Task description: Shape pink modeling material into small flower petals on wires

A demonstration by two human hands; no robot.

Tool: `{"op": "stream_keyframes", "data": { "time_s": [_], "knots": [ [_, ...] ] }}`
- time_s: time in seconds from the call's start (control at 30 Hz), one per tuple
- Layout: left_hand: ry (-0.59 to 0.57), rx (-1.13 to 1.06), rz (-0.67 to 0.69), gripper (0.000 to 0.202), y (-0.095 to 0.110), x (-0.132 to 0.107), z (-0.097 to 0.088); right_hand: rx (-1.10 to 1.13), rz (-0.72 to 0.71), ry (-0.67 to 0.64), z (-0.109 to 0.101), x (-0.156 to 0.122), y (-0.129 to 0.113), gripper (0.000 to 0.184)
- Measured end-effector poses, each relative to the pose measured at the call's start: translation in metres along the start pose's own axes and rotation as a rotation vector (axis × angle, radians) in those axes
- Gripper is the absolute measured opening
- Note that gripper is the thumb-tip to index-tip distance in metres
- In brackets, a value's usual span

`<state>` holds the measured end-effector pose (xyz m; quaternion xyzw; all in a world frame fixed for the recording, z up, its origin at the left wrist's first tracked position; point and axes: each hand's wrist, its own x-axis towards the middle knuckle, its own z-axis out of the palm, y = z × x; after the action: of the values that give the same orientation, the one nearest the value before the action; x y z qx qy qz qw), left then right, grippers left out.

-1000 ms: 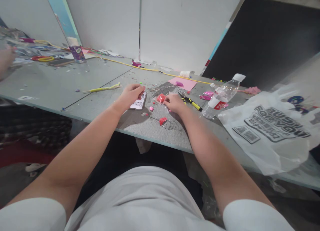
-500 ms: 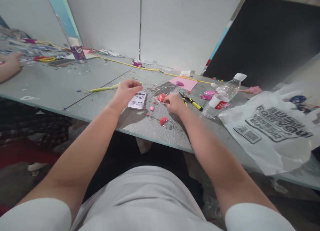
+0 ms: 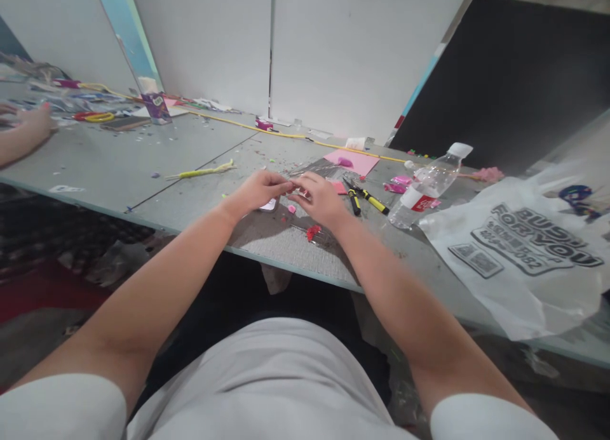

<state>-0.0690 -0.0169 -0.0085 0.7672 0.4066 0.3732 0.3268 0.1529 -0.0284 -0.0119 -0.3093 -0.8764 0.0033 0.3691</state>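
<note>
My left hand (image 3: 263,191) and my right hand (image 3: 318,197) meet fingertip to fingertip above the table. Both pinch at the same spot, and whatever sits between them is too small to make out. A phone (image 3: 269,205) lies partly covered under my left hand. Just below the fingers rests a small pink lump (image 3: 291,209). Nearer the table edge is a red bumpy cluster (image 3: 313,232) with thin wire by it. Beyond my right hand a red piece (image 3: 339,187) shows in part, beside yellow-and-black pliers (image 3: 374,202).
A clear bottle (image 3: 419,192) and a white plastic bag (image 3: 519,249) stand to the right. Pink paper (image 3: 357,160) and a yellow cord (image 3: 286,134) lie farther back. Yellow-green stems (image 3: 203,171) lie left. Another person's hand (image 3: 33,130) is at far left.
My hands were apart, the right by the red piece in clear wrap and the left over the phone. They have come together at the fingertips, the right moving left.
</note>
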Motion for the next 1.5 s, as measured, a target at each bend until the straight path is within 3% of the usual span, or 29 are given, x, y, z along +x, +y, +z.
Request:
{"op": "stream_keyframes", "data": {
  "time_s": [0.07,0.17,0.23,0.37,0.53,0.83,1.07,1.27,1.5],
  "knots": [
    [-0.06,-0.008,0.001,0.044,0.001,-0.002,0.001,0.001,-0.035,0.03,0.005,0.001,0.001,0.016],
    [-0.107,-0.092,-0.061,0.045,0.003,-0.006,0.0,0.006,-0.09,0.074,0.005,0.0,0.006,0.023],
    [-0.043,-0.097,-0.088,0.048,0.001,-0.008,-0.005,0.008,-0.088,0.099,0.0,-0.003,0.011,0.024],
    [0.265,0.176,-0.084,0.048,-0.01,-0.009,-0.028,-0.015,0.121,0.19,-0.014,-0.01,0.023,0.019],
    [0.213,0.319,-0.103,0.029,-0.028,-0.007,-0.05,-0.021,0.298,0.209,-0.018,-0.015,0.035,0.008],
    [0.195,0.403,-0.232,0.037,-0.034,-0.006,-0.046,0.024,0.34,0.102,-0.016,-0.016,0.032,0.026],
    [0.196,0.407,-0.256,0.04,-0.03,-0.007,-0.043,0.059,0.365,0.066,-0.011,-0.017,0.035,0.009],
    [0.257,0.386,-0.266,0.036,-0.032,-0.006,-0.043,0.079,0.37,0.008,-0.005,-0.019,0.044,0.034],
    [0.313,0.409,-0.291,0.032,-0.036,-0.002,-0.042,0.128,0.375,-0.017,0.002,-0.021,0.047,0.011]
  ]
}}
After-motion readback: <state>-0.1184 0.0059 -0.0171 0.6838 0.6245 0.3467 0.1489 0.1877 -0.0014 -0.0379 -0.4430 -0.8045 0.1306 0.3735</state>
